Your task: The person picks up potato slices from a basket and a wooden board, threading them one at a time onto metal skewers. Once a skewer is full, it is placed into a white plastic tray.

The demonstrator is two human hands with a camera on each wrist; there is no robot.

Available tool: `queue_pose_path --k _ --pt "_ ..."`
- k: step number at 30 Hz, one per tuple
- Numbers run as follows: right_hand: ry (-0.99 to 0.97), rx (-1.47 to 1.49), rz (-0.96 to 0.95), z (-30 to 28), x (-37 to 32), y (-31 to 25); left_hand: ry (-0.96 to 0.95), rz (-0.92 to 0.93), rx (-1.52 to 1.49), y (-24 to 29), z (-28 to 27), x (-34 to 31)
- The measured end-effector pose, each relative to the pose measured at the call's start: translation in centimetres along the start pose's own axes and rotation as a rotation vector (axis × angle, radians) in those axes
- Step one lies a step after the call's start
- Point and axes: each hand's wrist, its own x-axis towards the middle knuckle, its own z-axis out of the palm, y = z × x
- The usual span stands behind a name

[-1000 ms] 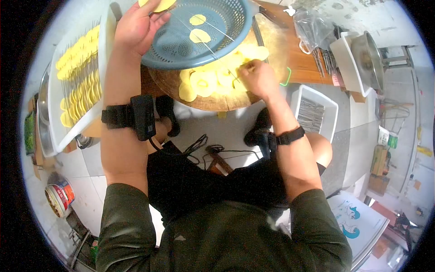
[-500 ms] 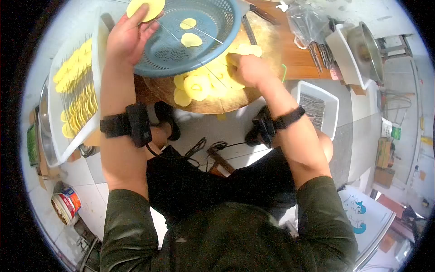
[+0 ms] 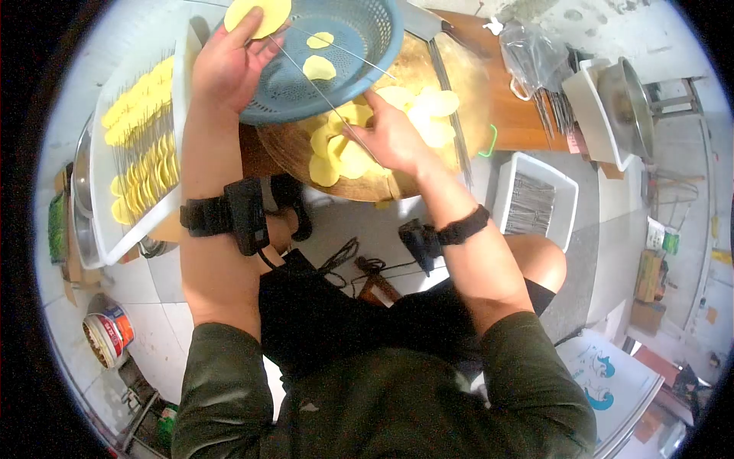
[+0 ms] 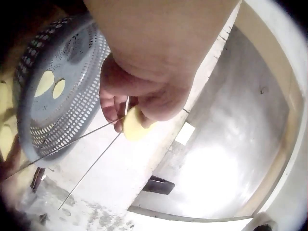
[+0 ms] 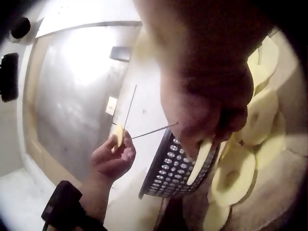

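The left hand [image 3: 225, 73] pinches round yellow slices [image 3: 267, 19] between thumb and fingers, with thin metal skewers [image 3: 304, 70] extending from it. In the left wrist view, the slice [image 4: 134, 127] is held at its edge beside two skewers. Over the pile of slices [image 3: 436, 115] on the round wooden board [image 3: 478, 99], the right hand [image 3: 394, 138] has its thumb and index finger apart in the head view. The right wrist view shows a thin slice [image 5: 199, 163] gripped in its fingers, near a skewer tip [image 5: 174, 124].
A blue perforated basket [image 3: 386, 60] with two slices overlaps the board's far side. Beside the left arm stands a white tray [image 3: 115, 249] of skewered slices. At right are a white bin [image 3: 564, 205] of skewers, a cleaver [image 3: 419, 21] and a plastic bag [image 3: 535, 57].
The right hand has moved left from the right part of the pile, and its thumb and index finger have spread. The left hand keeps its hold on the slices near the basket.
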Motion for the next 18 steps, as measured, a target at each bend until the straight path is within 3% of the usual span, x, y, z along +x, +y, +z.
queue_pose_path --k 2,4,6,7,9,12,16,18 --pt "0.009 -0.175 -0.05 -1.0 0.6 2.2 -0.015 0.022 -0.009 0.3 -0.4 0.0" --pt "-0.019 -0.277 0.225 -4.1 0.6 0.9 -0.017 0.03 -0.018 0.4 -0.5 -0.7" --pt "-0.02 -0.528 -0.006 -5.4 1.2 2.7 0.008 0.067 -0.005 0.6 0.0 -0.6" --pt "-0.019 -0.532 -0.007 -5.2 1.2 3.5 0.006 0.069 -0.008 0.5 -0.1 -0.4" --pt "-0.047 -0.644 -0.266 -4.9 1.5 3.9 -0.02 0.054 -0.016 0.6 -0.1 -0.2" --pt "-0.133 -0.795 -0.113 -5.1 2.4 3.5 0.0 0.068 -0.002 0.4 0.3 -0.5" --pt "-0.126 -0.799 -0.153 -5.6 2.4 4.5 -0.032 0.07 -0.014 0.5 0.5 -0.9" --pt "0.073 -0.689 -0.09 -5.8 2.4 5.6 -0.079 0.049 -0.122 1.5 2.7 -2.5"
